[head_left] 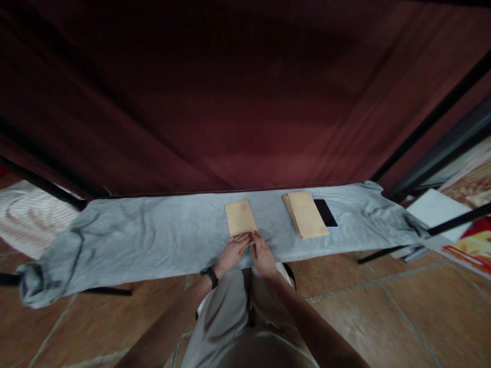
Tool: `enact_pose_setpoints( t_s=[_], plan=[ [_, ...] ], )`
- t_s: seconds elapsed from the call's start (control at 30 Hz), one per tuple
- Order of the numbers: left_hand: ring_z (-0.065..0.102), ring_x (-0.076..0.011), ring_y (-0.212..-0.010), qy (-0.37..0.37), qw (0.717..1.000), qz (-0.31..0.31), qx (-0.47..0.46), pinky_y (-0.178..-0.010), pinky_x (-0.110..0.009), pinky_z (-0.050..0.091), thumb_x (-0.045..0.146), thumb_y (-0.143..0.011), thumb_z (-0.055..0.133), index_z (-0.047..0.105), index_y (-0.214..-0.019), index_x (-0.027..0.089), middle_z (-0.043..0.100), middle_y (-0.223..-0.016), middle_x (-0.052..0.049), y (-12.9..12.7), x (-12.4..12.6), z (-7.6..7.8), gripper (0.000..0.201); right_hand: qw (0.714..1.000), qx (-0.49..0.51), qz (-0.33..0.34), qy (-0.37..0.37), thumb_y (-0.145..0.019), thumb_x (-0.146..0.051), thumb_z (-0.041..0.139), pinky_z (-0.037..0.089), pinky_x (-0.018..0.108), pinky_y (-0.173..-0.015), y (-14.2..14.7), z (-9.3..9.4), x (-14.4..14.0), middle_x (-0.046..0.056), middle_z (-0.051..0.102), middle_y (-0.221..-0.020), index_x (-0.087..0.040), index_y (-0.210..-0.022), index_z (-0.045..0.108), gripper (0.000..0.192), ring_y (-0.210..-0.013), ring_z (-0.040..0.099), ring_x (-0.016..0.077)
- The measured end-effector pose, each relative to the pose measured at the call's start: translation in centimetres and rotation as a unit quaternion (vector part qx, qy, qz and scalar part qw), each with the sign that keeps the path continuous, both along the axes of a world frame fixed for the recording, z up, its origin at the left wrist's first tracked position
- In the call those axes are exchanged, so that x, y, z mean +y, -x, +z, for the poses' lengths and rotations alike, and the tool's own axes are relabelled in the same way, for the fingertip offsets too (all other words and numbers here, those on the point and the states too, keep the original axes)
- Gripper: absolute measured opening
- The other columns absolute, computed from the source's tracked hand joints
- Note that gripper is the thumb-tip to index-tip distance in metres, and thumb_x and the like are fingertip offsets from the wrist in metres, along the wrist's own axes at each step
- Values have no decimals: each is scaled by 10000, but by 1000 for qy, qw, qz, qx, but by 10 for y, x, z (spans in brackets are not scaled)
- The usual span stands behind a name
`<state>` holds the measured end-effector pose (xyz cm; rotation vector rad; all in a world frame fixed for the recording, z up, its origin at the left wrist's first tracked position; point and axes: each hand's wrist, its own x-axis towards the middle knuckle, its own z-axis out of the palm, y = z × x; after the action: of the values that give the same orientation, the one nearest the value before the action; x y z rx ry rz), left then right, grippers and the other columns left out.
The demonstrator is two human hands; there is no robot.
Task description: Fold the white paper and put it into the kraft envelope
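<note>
A tan paper envelope with a faint reddish mark near its far end lies flat on the grey cloth in front of me. Both hands meet at its near end. My left hand has its fingers closed together over that edge, pointing right. Against it, my right hand pinches the same end, thumb side inward. The fingertips overlap, so the folded part beneath them is mostly hidden. To the right sits a slightly fanned stack of similar envelopes, apart from both hands.
A dark-screened phone lies partly under the stack's right side. The grey cloth covers a long narrow surface. Behind it hangs a dark red fabric. Black metal bars slant at both sides. Printed papers lie at far right.
</note>
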<state>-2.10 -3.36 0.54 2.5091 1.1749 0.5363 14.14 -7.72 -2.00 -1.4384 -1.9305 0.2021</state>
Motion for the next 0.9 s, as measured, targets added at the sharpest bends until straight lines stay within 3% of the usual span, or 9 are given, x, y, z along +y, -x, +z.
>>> enact_pose_setpoints(
  t_s=[0.13,0.3,0.47,0.67,0.77,0.9],
  plan=[
    [485,-201,-1384,-10,998,57,23,-1144,-421,407,82,-930,405,515,-1423,175,554,-1466,-124,-4,-9,-6,514,995,-68,73,-25,-984,-196,409,348,450,-1214,-6,2,-13,128,486,-1526,-134,-1536,377,556,-1446,408,214],
    [510,-215,-1352,-23,996,88,14,-1132,-425,416,102,-935,392,469,-1468,193,566,-1450,-122,-10,-1,-6,546,993,-105,49,-12,-993,-277,463,329,478,-1221,-6,-2,-23,129,489,-1522,-127,-1520,416,550,-1432,427,246],
    [426,-206,-1423,-25,999,12,44,-1200,-431,319,240,-996,350,459,-1473,183,503,-1516,-111,-14,50,-6,492,994,-98,47,-17,-1002,-266,443,378,487,-1193,-4,-6,-20,132,541,-1479,-134,-1493,460,509,-1392,479,253],
    [274,-193,-1506,-27,995,61,78,-1254,-475,140,340,-1005,317,448,-1488,276,468,-1554,-20,-15,122,-14,504,994,-96,54,-15,-1010,-267,438,378,462,-1196,-4,2,-21,123,519,-1500,-123,-1500,439,511,-1414,449,240],
    [252,-154,-1512,-11,995,62,77,-1257,-443,114,289,-995,300,419,-1506,300,457,-1562,6,-23,139,-19,525,993,-100,53,-14,-1004,-255,444,384,465,-1190,-4,4,-21,122,512,-1506,-124,-1495,444,509,-1411,452,242],
    [254,-122,-1508,2,996,36,79,-1252,-374,123,277,-999,268,389,-1528,268,414,-1591,-6,-26,142,-20,542,993,-102,54,-16,-998,-250,446,390,468,-1185,-4,3,-20,122,499,-1517,-123,-1496,441,514,-1411,451,248]
  ],
)
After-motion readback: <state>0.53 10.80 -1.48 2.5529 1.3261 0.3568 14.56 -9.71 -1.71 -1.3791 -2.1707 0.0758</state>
